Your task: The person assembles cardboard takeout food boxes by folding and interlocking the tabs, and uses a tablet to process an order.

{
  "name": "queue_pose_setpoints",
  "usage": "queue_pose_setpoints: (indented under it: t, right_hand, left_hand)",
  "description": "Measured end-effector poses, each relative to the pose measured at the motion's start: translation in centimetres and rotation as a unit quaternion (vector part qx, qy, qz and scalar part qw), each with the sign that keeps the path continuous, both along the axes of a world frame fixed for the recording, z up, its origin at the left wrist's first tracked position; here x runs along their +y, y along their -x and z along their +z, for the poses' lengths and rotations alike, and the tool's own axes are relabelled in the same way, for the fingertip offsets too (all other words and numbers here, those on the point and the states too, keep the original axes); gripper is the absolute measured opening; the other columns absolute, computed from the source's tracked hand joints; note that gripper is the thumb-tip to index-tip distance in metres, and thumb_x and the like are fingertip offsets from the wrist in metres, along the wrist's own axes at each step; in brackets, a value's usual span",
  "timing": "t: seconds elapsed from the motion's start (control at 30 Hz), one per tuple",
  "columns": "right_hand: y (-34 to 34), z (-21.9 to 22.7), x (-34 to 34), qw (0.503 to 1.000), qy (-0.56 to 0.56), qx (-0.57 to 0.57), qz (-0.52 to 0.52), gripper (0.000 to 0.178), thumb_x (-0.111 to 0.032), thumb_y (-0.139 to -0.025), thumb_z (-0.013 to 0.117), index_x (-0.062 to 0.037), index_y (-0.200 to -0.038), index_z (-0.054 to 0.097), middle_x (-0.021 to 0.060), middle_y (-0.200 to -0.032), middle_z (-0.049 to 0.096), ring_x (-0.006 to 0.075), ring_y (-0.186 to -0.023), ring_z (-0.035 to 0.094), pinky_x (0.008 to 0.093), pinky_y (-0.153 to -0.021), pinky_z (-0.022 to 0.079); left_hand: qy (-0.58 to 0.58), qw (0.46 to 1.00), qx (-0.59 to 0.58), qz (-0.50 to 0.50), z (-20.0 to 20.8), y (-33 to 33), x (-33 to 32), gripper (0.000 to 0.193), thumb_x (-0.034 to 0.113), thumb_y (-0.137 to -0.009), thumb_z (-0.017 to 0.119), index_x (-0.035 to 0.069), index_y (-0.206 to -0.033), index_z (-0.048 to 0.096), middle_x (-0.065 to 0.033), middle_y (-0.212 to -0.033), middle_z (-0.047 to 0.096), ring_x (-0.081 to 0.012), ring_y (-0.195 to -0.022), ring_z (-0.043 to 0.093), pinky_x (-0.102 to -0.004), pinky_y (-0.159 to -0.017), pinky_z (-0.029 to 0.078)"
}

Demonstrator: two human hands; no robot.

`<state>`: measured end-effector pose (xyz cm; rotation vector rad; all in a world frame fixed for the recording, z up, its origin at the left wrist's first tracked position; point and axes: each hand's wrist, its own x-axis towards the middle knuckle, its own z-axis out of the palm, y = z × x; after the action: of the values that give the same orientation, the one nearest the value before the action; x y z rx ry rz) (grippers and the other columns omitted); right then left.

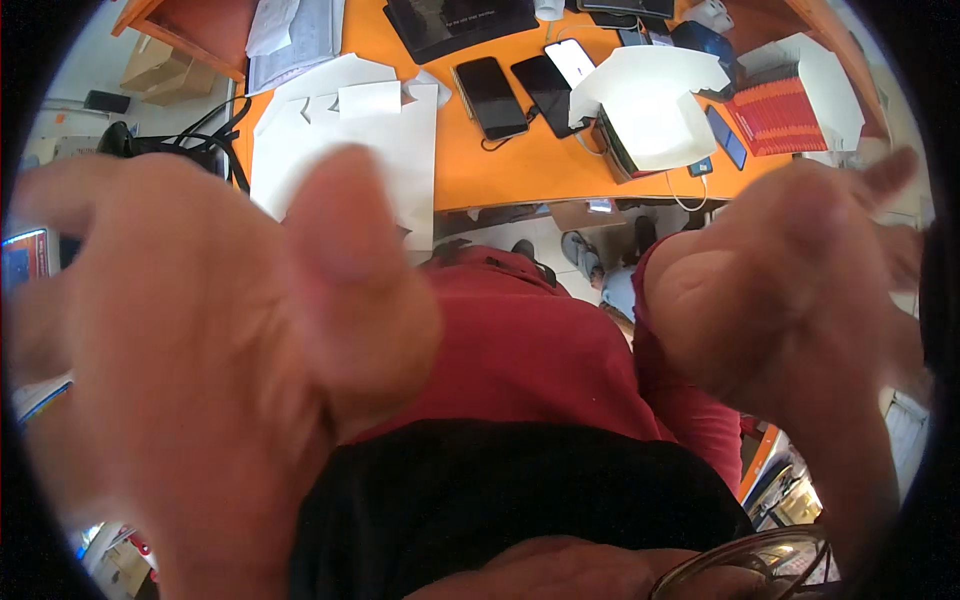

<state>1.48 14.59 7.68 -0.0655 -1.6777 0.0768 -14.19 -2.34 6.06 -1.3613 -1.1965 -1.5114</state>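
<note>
My left hand (200, 330) is raised very near the camera on the left, blurred. Its thumb stands apart and its fingers spread to the left edge; it holds nothing. On the right, my right hand (790, 290) is up as well, fingers spread toward the rim and nothing in it. Beyond them on the orange desk (470, 180), a flat white cut-out card sheet (345, 150) lies partly behind my left thumb. A white open-flapped box (660, 120) stands nearer my right hand, beside a row of thin red packets (780, 115) in a white carton.
Between sheet and box lie a black phone (490, 97), a second dark phone (545, 92) and a white-screened phone (570, 62). A blue phone (726, 138) and a cable (690, 205) are near the front edge. Beneath the desk, a sandalled foot (581, 255) shows on the floor.
</note>
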Motion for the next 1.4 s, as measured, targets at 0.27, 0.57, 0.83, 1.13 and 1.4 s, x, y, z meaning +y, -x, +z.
queue_pose_setpoints:
  t: [0.27,0.57,0.83,1.13,1.4]
  right_hand:
    - [-1.2,-0.5,0.9,0.995,-0.024,0.061,-0.075,0.092,0.009,-0.079,0.051,-0.0632,-0.131,0.029,-0.0073,-0.157,0.003,0.0320,-0.142,0.010,0.0618,-0.109,0.011]
    - [-5.2,-1.3,3.6,0.994,-0.002,0.041,-0.105,0.087,0.008,-0.078,0.051,-0.0603,-0.130,0.034,-0.0116,-0.157,0.009,0.0268,-0.144,0.001,0.0608,-0.110,0.004]
    - [-6.2,-2.4,8.4,0.996,-0.058,0.043,-0.059,0.037,-0.008,-0.086,0.049,-0.0256,-0.118,0.057,-0.0017,-0.154,0.024,0.0290,-0.144,0.008,0.0584,-0.111,0.009]
    - [-1.6,-15.2,13.5,0.987,-0.119,0.042,0.100,0.058,-0.005,-0.080,0.063,-0.0409,-0.125,0.056,-0.0002,-0.149,0.028,0.0232,-0.112,0.049,0.0451,-0.088,0.042]
    - [0.9,-22.6,10.4,0.800,0.166,-0.370,0.442,0.044,0.001,-0.072,0.064,-0.0218,-0.109,0.070,0.0040,-0.113,0.062,0.0203,-0.079,0.061,0.0362,-0.073,0.046]
  left_hand:
    - [-0.044,0.998,0.028,0.034,-0.2,0.2,0.4,0.089,-0.003,-0.076,0.059,0.052,-0.137,0.026,0.0075,-0.159,-0.004,-0.0334,-0.145,0.001,-0.0689,-0.105,-0.001]
    - [-0.037,0.990,0.024,0.135,-3.3,-2.7,3.5,0.095,-0.002,-0.072,0.059,0.065,-0.131,0.027,0.0120,-0.159,-0.014,-0.0328,-0.146,-0.011,-0.0770,-0.101,-0.014]
    - [0.001,0.983,0.020,0.184,-5.5,-6.4,7.6,0.080,0.013,-0.079,0.062,0.061,-0.134,0.029,0.0135,-0.159,-0.003,-0.0294,-0.147,-0.005,-0.0726,-0.107,-0.009]
    - [0.233,0.963,0.004,-0.137,-5.9,-4.1,5.9,0.048,0.037,-0.081,0.075,0.034,-0.127,0.060,0.0081,-0.117,0.057,-0.0172,-0.103,0.052,-0.0484,-0.092,0.040]
    - [0.264,0.627,-0.033,-0.732,-3.3,-4.9,3.9,0.022,0.013,-0.095,0.048,0.014,-0.080,0.063,0.0036,-0.075,0.056,-0.0067,-0.063,0.053,-0.0221,-0.050,0.037]
